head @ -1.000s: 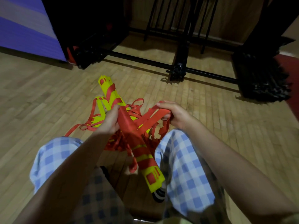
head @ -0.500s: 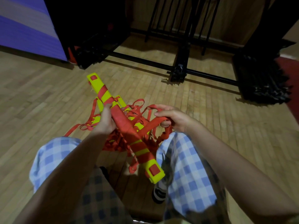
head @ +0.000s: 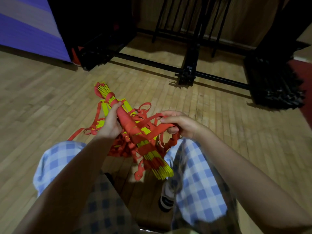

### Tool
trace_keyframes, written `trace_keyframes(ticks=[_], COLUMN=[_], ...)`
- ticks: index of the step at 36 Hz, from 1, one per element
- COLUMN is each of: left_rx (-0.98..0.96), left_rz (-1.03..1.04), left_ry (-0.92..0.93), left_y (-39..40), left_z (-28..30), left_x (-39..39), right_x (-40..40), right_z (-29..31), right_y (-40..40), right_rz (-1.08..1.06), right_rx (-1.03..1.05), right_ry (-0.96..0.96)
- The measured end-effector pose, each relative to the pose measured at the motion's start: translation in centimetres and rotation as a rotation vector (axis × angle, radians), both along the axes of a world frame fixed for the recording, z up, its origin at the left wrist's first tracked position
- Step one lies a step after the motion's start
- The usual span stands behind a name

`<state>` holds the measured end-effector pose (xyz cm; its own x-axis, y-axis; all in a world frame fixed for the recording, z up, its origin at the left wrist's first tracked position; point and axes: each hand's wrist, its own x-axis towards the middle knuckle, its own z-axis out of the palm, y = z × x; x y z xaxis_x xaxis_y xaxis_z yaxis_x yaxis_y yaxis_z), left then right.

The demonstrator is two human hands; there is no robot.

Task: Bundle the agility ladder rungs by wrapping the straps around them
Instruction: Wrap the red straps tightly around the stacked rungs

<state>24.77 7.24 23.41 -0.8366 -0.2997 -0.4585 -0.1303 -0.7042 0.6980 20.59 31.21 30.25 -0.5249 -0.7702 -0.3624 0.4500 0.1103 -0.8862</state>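
Gripping the stacked yellow rungs (head: pixel 152 160) near their far end, the left hand (head: pixel 110 123) has its fingers curled round the bundle — which slants from eleven o'clock down to five o'clock, held above the wooden floor (head: pixel 42 98) between the person's checked-trousered knees (head: pixel 55 159). The right hand (head: pixel 181 124), at three o'clock of the bundle, pinches a red strap (head: pixel 152 133) that runs taut from the wrapped middle of the rungs. Loose red strap loops (head: pixel 121 149) hang tangled below and beside the bundle — some trail onto the floor at nine o'clock. A black metal rack (head: pixel 189 71) stands at twelve o'clock.
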Motion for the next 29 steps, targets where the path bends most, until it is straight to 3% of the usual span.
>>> trace_keyframes(ticks=[5, 10, 14, 20, 25, 29], left_rx=[-0.013, -0.293, -0.494, -0.342, -0.34, -0.163], left_rz=[0.075, 0.212, 0.285, 0.236, 0.296, 0.29], left_ry=[-0.007, -0.033, -0.156, 0.0, 0.028, 0.077], left_y=[0.4, 0.1, -0.3, 0.4, -0.4, -0.5], left_z=[0.5, -0.6, -0.3, -0.6, -0.9, -0.6], left_x=[-0.2, -1.1, -1.4, -1.1, -0.9, -0.8], right_x=[0.3, 0.6, 0.7, 0.9, 0.8, 1.1], right_z=[0.1, -0.2, -0.3, 0.2, 0.2, 0.3], right_y=[-0.3, -0.7, -0.9, -1.0, -0.9, -0.8], right_rz=[-0.003, 0.075, 0.113, 0.049, 0.068, 0.13], right_rx=[0.044, 0.118, 0.172, 0.17, 0.165, 0.15], right_ry=[0.017, 0.096, 0.167, 0.151, 0.138, 0.148])
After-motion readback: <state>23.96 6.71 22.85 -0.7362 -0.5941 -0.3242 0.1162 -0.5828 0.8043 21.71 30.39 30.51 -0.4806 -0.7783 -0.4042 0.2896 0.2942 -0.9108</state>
